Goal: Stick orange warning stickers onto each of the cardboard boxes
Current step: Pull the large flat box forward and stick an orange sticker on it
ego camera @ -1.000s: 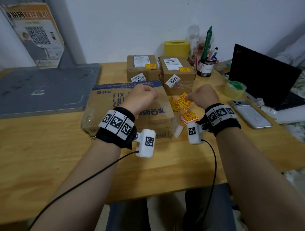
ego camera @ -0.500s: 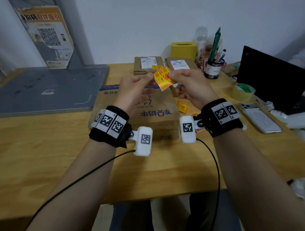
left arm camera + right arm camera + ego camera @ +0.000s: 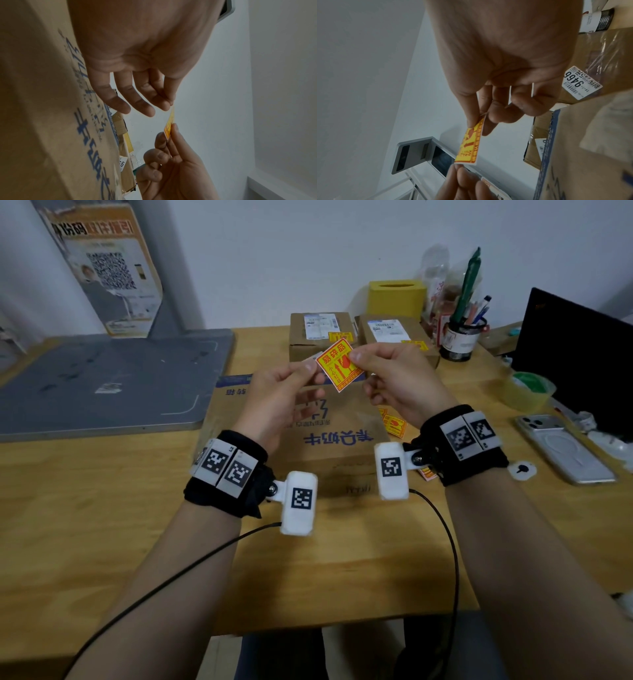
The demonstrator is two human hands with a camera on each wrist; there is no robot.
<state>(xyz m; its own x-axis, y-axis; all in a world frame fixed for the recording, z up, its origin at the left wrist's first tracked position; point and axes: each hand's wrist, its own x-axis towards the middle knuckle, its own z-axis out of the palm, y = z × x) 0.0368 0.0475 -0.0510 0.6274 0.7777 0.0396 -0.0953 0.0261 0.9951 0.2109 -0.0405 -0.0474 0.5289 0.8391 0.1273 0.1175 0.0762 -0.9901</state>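
Note:
An orange warning sticker (image 3: 338,363) with red print is held up in the air between both hands, above the large cardboard box (image 3: 329,436) with blue print. My left hand (image 3: 291,395) pinches its left corner and my right hand (image 3: 390,378) pinches its right edge. The left wrist view shows the sticker (image 3: 169,125) edge-on between fingertips; the right wrist view shows the sticker (image 3: 469,146) from its face. Two smaller boxes (image 3: 320,335) (image 3: 394,335) stand behind, each with an orange sticker on top. Loose stickers (image 3: 394,424) lie on the table to the right of the large box.
A grey board (image 3: 102,381) lies at the left. At the back right stand a yellow box (image 3: 395,297) and a pen cup (image 3: 460,340). A tape roll (image 3: 529,388), a phone (image 3: 561,446) and a dark laptop (image 3: 579,350) are at the right.
A second ago both hands were down by the loose stickers beside the large box. They have lifted one sticker into the air and now hold it between them.

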